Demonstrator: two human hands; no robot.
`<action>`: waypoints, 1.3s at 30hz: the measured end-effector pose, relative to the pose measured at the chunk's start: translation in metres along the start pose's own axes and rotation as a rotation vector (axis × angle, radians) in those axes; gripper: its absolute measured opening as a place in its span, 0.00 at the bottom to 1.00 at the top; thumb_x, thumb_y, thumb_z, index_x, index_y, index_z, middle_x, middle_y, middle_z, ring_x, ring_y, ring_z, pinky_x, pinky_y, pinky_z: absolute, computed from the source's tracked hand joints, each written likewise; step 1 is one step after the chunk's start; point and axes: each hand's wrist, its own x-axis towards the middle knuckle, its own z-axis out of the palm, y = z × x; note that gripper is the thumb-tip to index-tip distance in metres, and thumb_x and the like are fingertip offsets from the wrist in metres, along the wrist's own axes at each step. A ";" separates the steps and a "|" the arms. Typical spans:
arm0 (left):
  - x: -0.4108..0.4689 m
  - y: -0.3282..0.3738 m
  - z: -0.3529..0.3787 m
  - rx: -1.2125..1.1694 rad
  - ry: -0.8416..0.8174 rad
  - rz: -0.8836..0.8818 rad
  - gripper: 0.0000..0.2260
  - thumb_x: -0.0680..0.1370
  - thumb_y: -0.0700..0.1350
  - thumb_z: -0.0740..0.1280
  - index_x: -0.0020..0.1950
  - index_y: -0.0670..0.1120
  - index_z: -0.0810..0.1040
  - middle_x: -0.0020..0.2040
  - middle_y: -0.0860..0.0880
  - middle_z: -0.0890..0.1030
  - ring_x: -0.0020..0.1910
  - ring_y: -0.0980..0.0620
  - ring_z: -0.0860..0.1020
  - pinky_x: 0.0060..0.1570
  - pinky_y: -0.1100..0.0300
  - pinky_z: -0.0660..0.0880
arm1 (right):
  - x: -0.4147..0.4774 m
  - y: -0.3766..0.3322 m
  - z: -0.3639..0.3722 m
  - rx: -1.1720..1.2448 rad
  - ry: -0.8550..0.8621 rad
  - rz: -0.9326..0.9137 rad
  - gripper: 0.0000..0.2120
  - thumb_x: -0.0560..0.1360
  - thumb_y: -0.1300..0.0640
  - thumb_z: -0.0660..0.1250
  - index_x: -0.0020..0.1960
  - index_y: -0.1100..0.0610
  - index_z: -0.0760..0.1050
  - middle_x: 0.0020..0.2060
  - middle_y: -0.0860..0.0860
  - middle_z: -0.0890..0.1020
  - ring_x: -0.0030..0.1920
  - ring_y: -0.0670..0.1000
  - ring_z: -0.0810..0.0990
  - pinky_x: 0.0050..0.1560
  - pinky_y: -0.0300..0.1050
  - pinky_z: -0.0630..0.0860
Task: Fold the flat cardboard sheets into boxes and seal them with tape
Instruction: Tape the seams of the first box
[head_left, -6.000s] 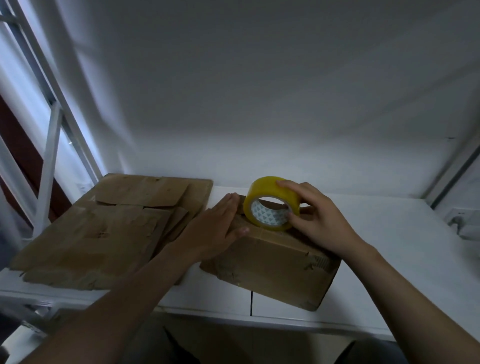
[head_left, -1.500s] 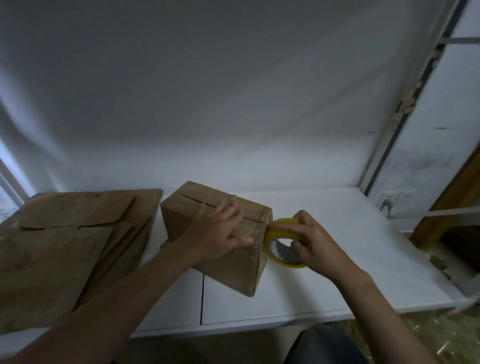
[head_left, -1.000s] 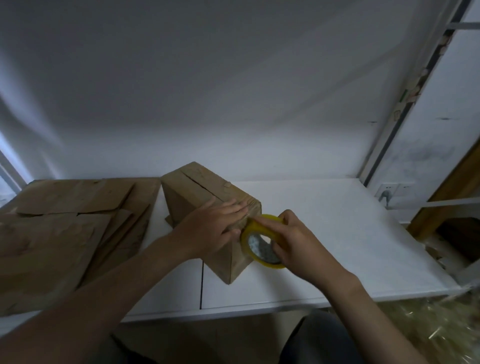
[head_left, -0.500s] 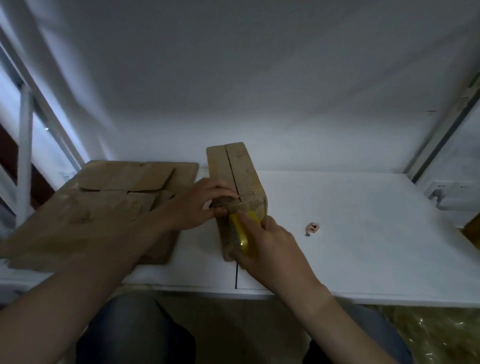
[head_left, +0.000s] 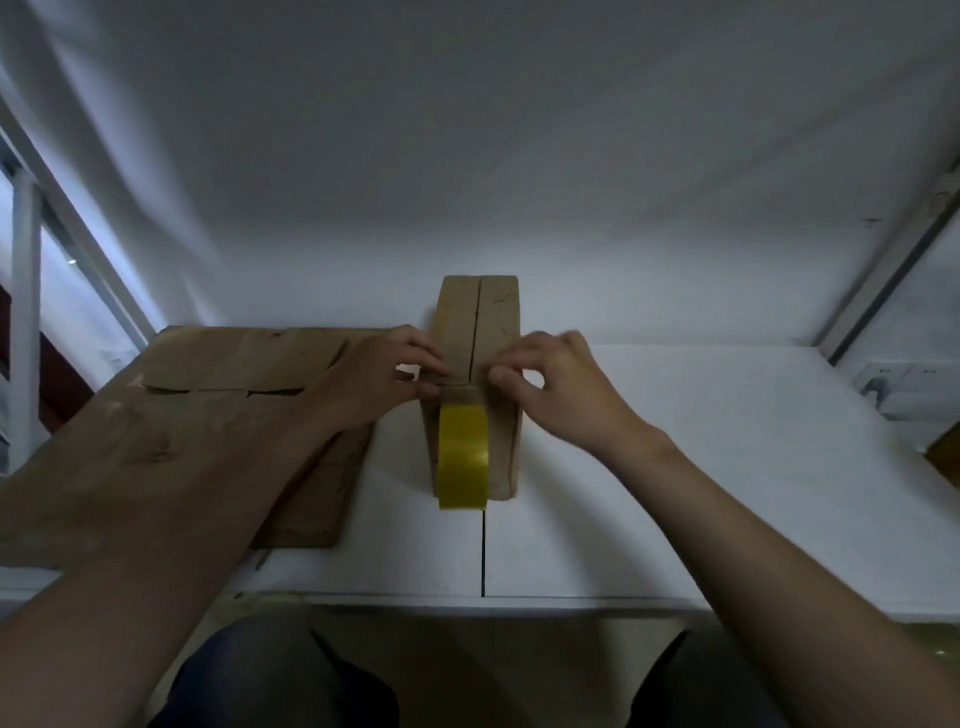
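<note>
1 wide-angle camera on the person's head looks forward and down, close above the white tabletop (head_left: 727, 467), with the wall (head_left: 467, 156) beyond and the wearer's knees (head_left: 270, 675) lowest.
</note>
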 end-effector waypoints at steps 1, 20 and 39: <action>-0.003 0.001 0.000 0.028 0.015 -0.020 0.14 0.74 0.44 0.77 0.54 0.61 0.82 0.58 0.56 0.78 0.58 0.56 0.77 0.56 0.50 0.80 | 0.010 0.003 0.000 0.009 -0.024 -0.029 0.12 0.83 0.48 0.63 0.58 0.50 0.84 0.56 0.49 0.84 0.58 0.47 0.70 0.63 0.41 0.62; -0.066 0.096 0.085 -0.829 0.164 -0.530 0.08 0.84 0.42 0.63 0.61 0.51 0.67 0.38 0.60 0.76 0.29 0.70 0.79 0.25 0.74 0.70 | 0.039 0.022 0.035 -0.054 -0.304 0.093 0.24 0.81 0.36 0.60 0.76 0.35 0.64 0.79 0.37 0.59 0.81 0.48 0.48 0.74 0.64 0.61; -0.062 0.056 0.103 -0.924 0.045 -0.834 0.10 0.82 0.49 0.66 0.63 0.53 0.72 0.56 0.44 0.83 0.52 0.42 0.84 0.57 0.42 0.80 | 0.028 0.039 0.059 -0.403 -0.125 -0.087 0.44 0.69 0.35 0.73 0.79 0.36 0.55 0.80 0.42 0.61 0.81 0.56 0.55 0.72 0.67 0.64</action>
